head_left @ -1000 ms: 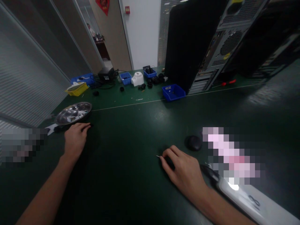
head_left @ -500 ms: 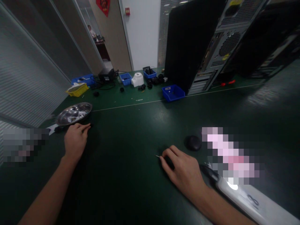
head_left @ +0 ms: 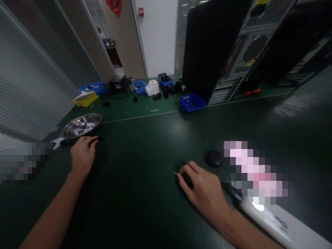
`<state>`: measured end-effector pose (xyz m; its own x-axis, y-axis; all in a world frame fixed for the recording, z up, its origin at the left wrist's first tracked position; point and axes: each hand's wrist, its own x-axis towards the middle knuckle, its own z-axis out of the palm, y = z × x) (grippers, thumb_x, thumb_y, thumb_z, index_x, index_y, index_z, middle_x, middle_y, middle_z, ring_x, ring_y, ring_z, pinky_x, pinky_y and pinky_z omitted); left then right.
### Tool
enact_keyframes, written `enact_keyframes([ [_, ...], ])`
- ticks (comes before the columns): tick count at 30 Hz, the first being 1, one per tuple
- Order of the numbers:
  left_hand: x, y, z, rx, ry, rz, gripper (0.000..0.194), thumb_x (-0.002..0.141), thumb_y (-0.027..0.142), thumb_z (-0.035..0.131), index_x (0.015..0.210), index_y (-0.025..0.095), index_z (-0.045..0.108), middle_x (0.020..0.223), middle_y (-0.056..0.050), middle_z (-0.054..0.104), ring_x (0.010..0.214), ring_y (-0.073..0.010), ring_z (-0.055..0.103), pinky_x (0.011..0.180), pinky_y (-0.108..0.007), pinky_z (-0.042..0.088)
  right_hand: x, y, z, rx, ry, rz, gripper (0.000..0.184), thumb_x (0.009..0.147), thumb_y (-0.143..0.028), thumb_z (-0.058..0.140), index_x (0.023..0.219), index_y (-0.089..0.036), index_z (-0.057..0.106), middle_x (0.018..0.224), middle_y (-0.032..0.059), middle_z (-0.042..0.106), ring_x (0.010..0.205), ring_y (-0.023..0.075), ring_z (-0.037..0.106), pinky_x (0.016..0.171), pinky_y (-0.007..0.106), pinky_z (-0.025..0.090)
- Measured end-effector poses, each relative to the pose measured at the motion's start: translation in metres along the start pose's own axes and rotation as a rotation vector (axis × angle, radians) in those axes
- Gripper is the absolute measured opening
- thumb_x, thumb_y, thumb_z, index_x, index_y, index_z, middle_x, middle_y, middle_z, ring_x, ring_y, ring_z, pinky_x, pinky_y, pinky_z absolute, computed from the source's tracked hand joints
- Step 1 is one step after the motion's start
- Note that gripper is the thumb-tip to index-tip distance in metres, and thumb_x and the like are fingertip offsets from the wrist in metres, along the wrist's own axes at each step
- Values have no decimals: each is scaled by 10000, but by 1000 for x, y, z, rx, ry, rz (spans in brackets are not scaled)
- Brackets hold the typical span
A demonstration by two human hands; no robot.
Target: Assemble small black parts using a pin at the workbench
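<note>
My left hand [head_left: 83, 155] is closed in a pinch just in front of the round metal bowl [head_left: 66, 130], which has white scraps in it. A small black piece [head_left: 100, 138] shows at the fingertips; its kind is too dark to make out. My right hand [head_left: 201, 183] rests low over the green table, fingers curled round a thin tool with a dark handle [head_left: 187, 180]. Its narrow metal tip [head_left: 174, 173] sticks out to the left, past the thumb and forefinger. Beside this hand lies a rounded black object [head_left: 214, 158], like a computer mouse.
A white power strip [head_left: 293, 224] marked 8 runs along the right front. Behind stand a blue bin [head_left: 192, 103], a tall black computer case [head_left: 204, 48], a yellow tray [head_left: 86, 100], small blue baskets [head_left: 139, 88] and a white plastic housing [head_left: 152, 88]. Two patches are blurred out.
My left hand has shifted slightly left, and its thumb and forefinger look a little further apart at the tips. My right hand and its tool are nearly unmoved.
</note>
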<state>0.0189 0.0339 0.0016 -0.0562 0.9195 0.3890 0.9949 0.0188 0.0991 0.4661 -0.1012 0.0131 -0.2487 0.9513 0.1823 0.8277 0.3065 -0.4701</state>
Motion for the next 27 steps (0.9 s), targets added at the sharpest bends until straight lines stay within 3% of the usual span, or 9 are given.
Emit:
enact_keyframes([
  [11, 1, 5, -3, -61, 31, -87, 369, 981, 359, 524, 1201, 133, 715, 1187, -75, 666, 933, -196, 657, 938, -326, 486, -1, 2, 1, 0, 0, 0, 173, 1039, -328, 483, 976, -238, 618, 963, 16, 637, 785, 160, 633, 657, 283, 405],
  [16, 6, 11, -4, -121, 27, -167, 416, 942, 463, 589, 1140, 133, 745, 1117, -61, 711, 912, -195, 675, 938, -321, 488, 0, 1, 2, -5, 15, 2, 173, 1037, -333, 493, 960, -241, 617, 946, 9, 633, 772, 160, 634, 644, 285, 395],
  [27, 11, 20, -9, -358, -19, -448, 397, 862, 393, 691, 1162, 138, 745, 1171, -35, 739, 952, -200, 692, 910, -323, 515, 1, 2, 4, -18, 6, 4, 188, 1041, -348, 484, 967, -242, 620, 957, 13, 637, 784, 165, 639, 654, 286, 405],
])
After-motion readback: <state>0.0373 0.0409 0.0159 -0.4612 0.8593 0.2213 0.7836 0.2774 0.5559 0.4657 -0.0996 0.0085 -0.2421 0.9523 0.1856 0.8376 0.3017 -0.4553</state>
